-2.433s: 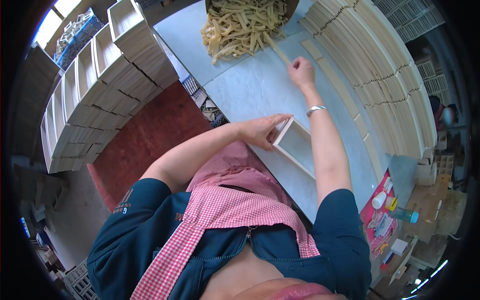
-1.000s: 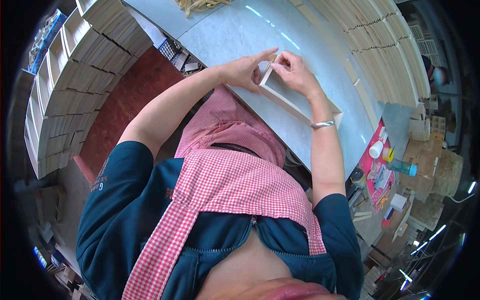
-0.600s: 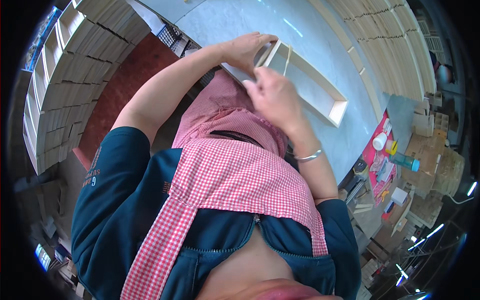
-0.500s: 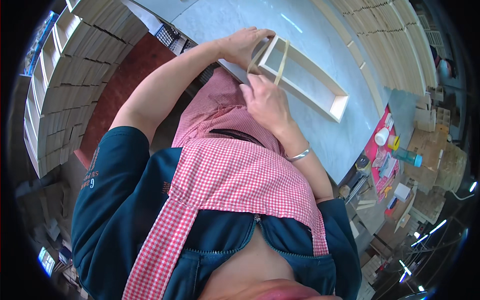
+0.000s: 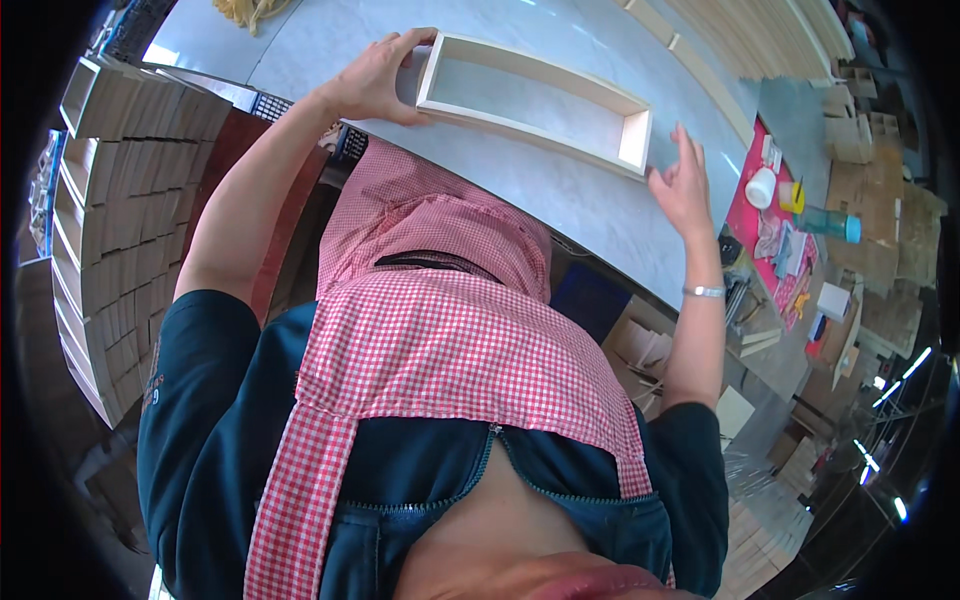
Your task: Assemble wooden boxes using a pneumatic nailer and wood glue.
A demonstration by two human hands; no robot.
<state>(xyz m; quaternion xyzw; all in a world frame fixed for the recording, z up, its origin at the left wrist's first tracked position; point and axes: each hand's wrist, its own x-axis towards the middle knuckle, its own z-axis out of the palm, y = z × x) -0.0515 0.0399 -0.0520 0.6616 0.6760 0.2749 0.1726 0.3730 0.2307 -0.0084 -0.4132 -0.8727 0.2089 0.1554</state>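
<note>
A long, shallow rectangular wooden frame of pale wood lies on the light marbled tabletop, with the surface showing through it. My left hand spans its left end, fingers at the far corner and thumb at the near corner, gripping it. Beside the right end is my right hand, its fingers apart and raised. The thumb is close to the near right corner; whether it touches is hard to tell. No rubber band shows on the frame now.
Tan rubber bands lie in a heap at the far left. Wooden strips line the table's far side beside stacked boards. On the right stand a white jar and a teal bottle. Stacked wooden frames rise at left.
The tan band that stretched across the frame is gone from it. The frame has swung more level and shifted left. My right hand moved from its left end to the right end.
</note>
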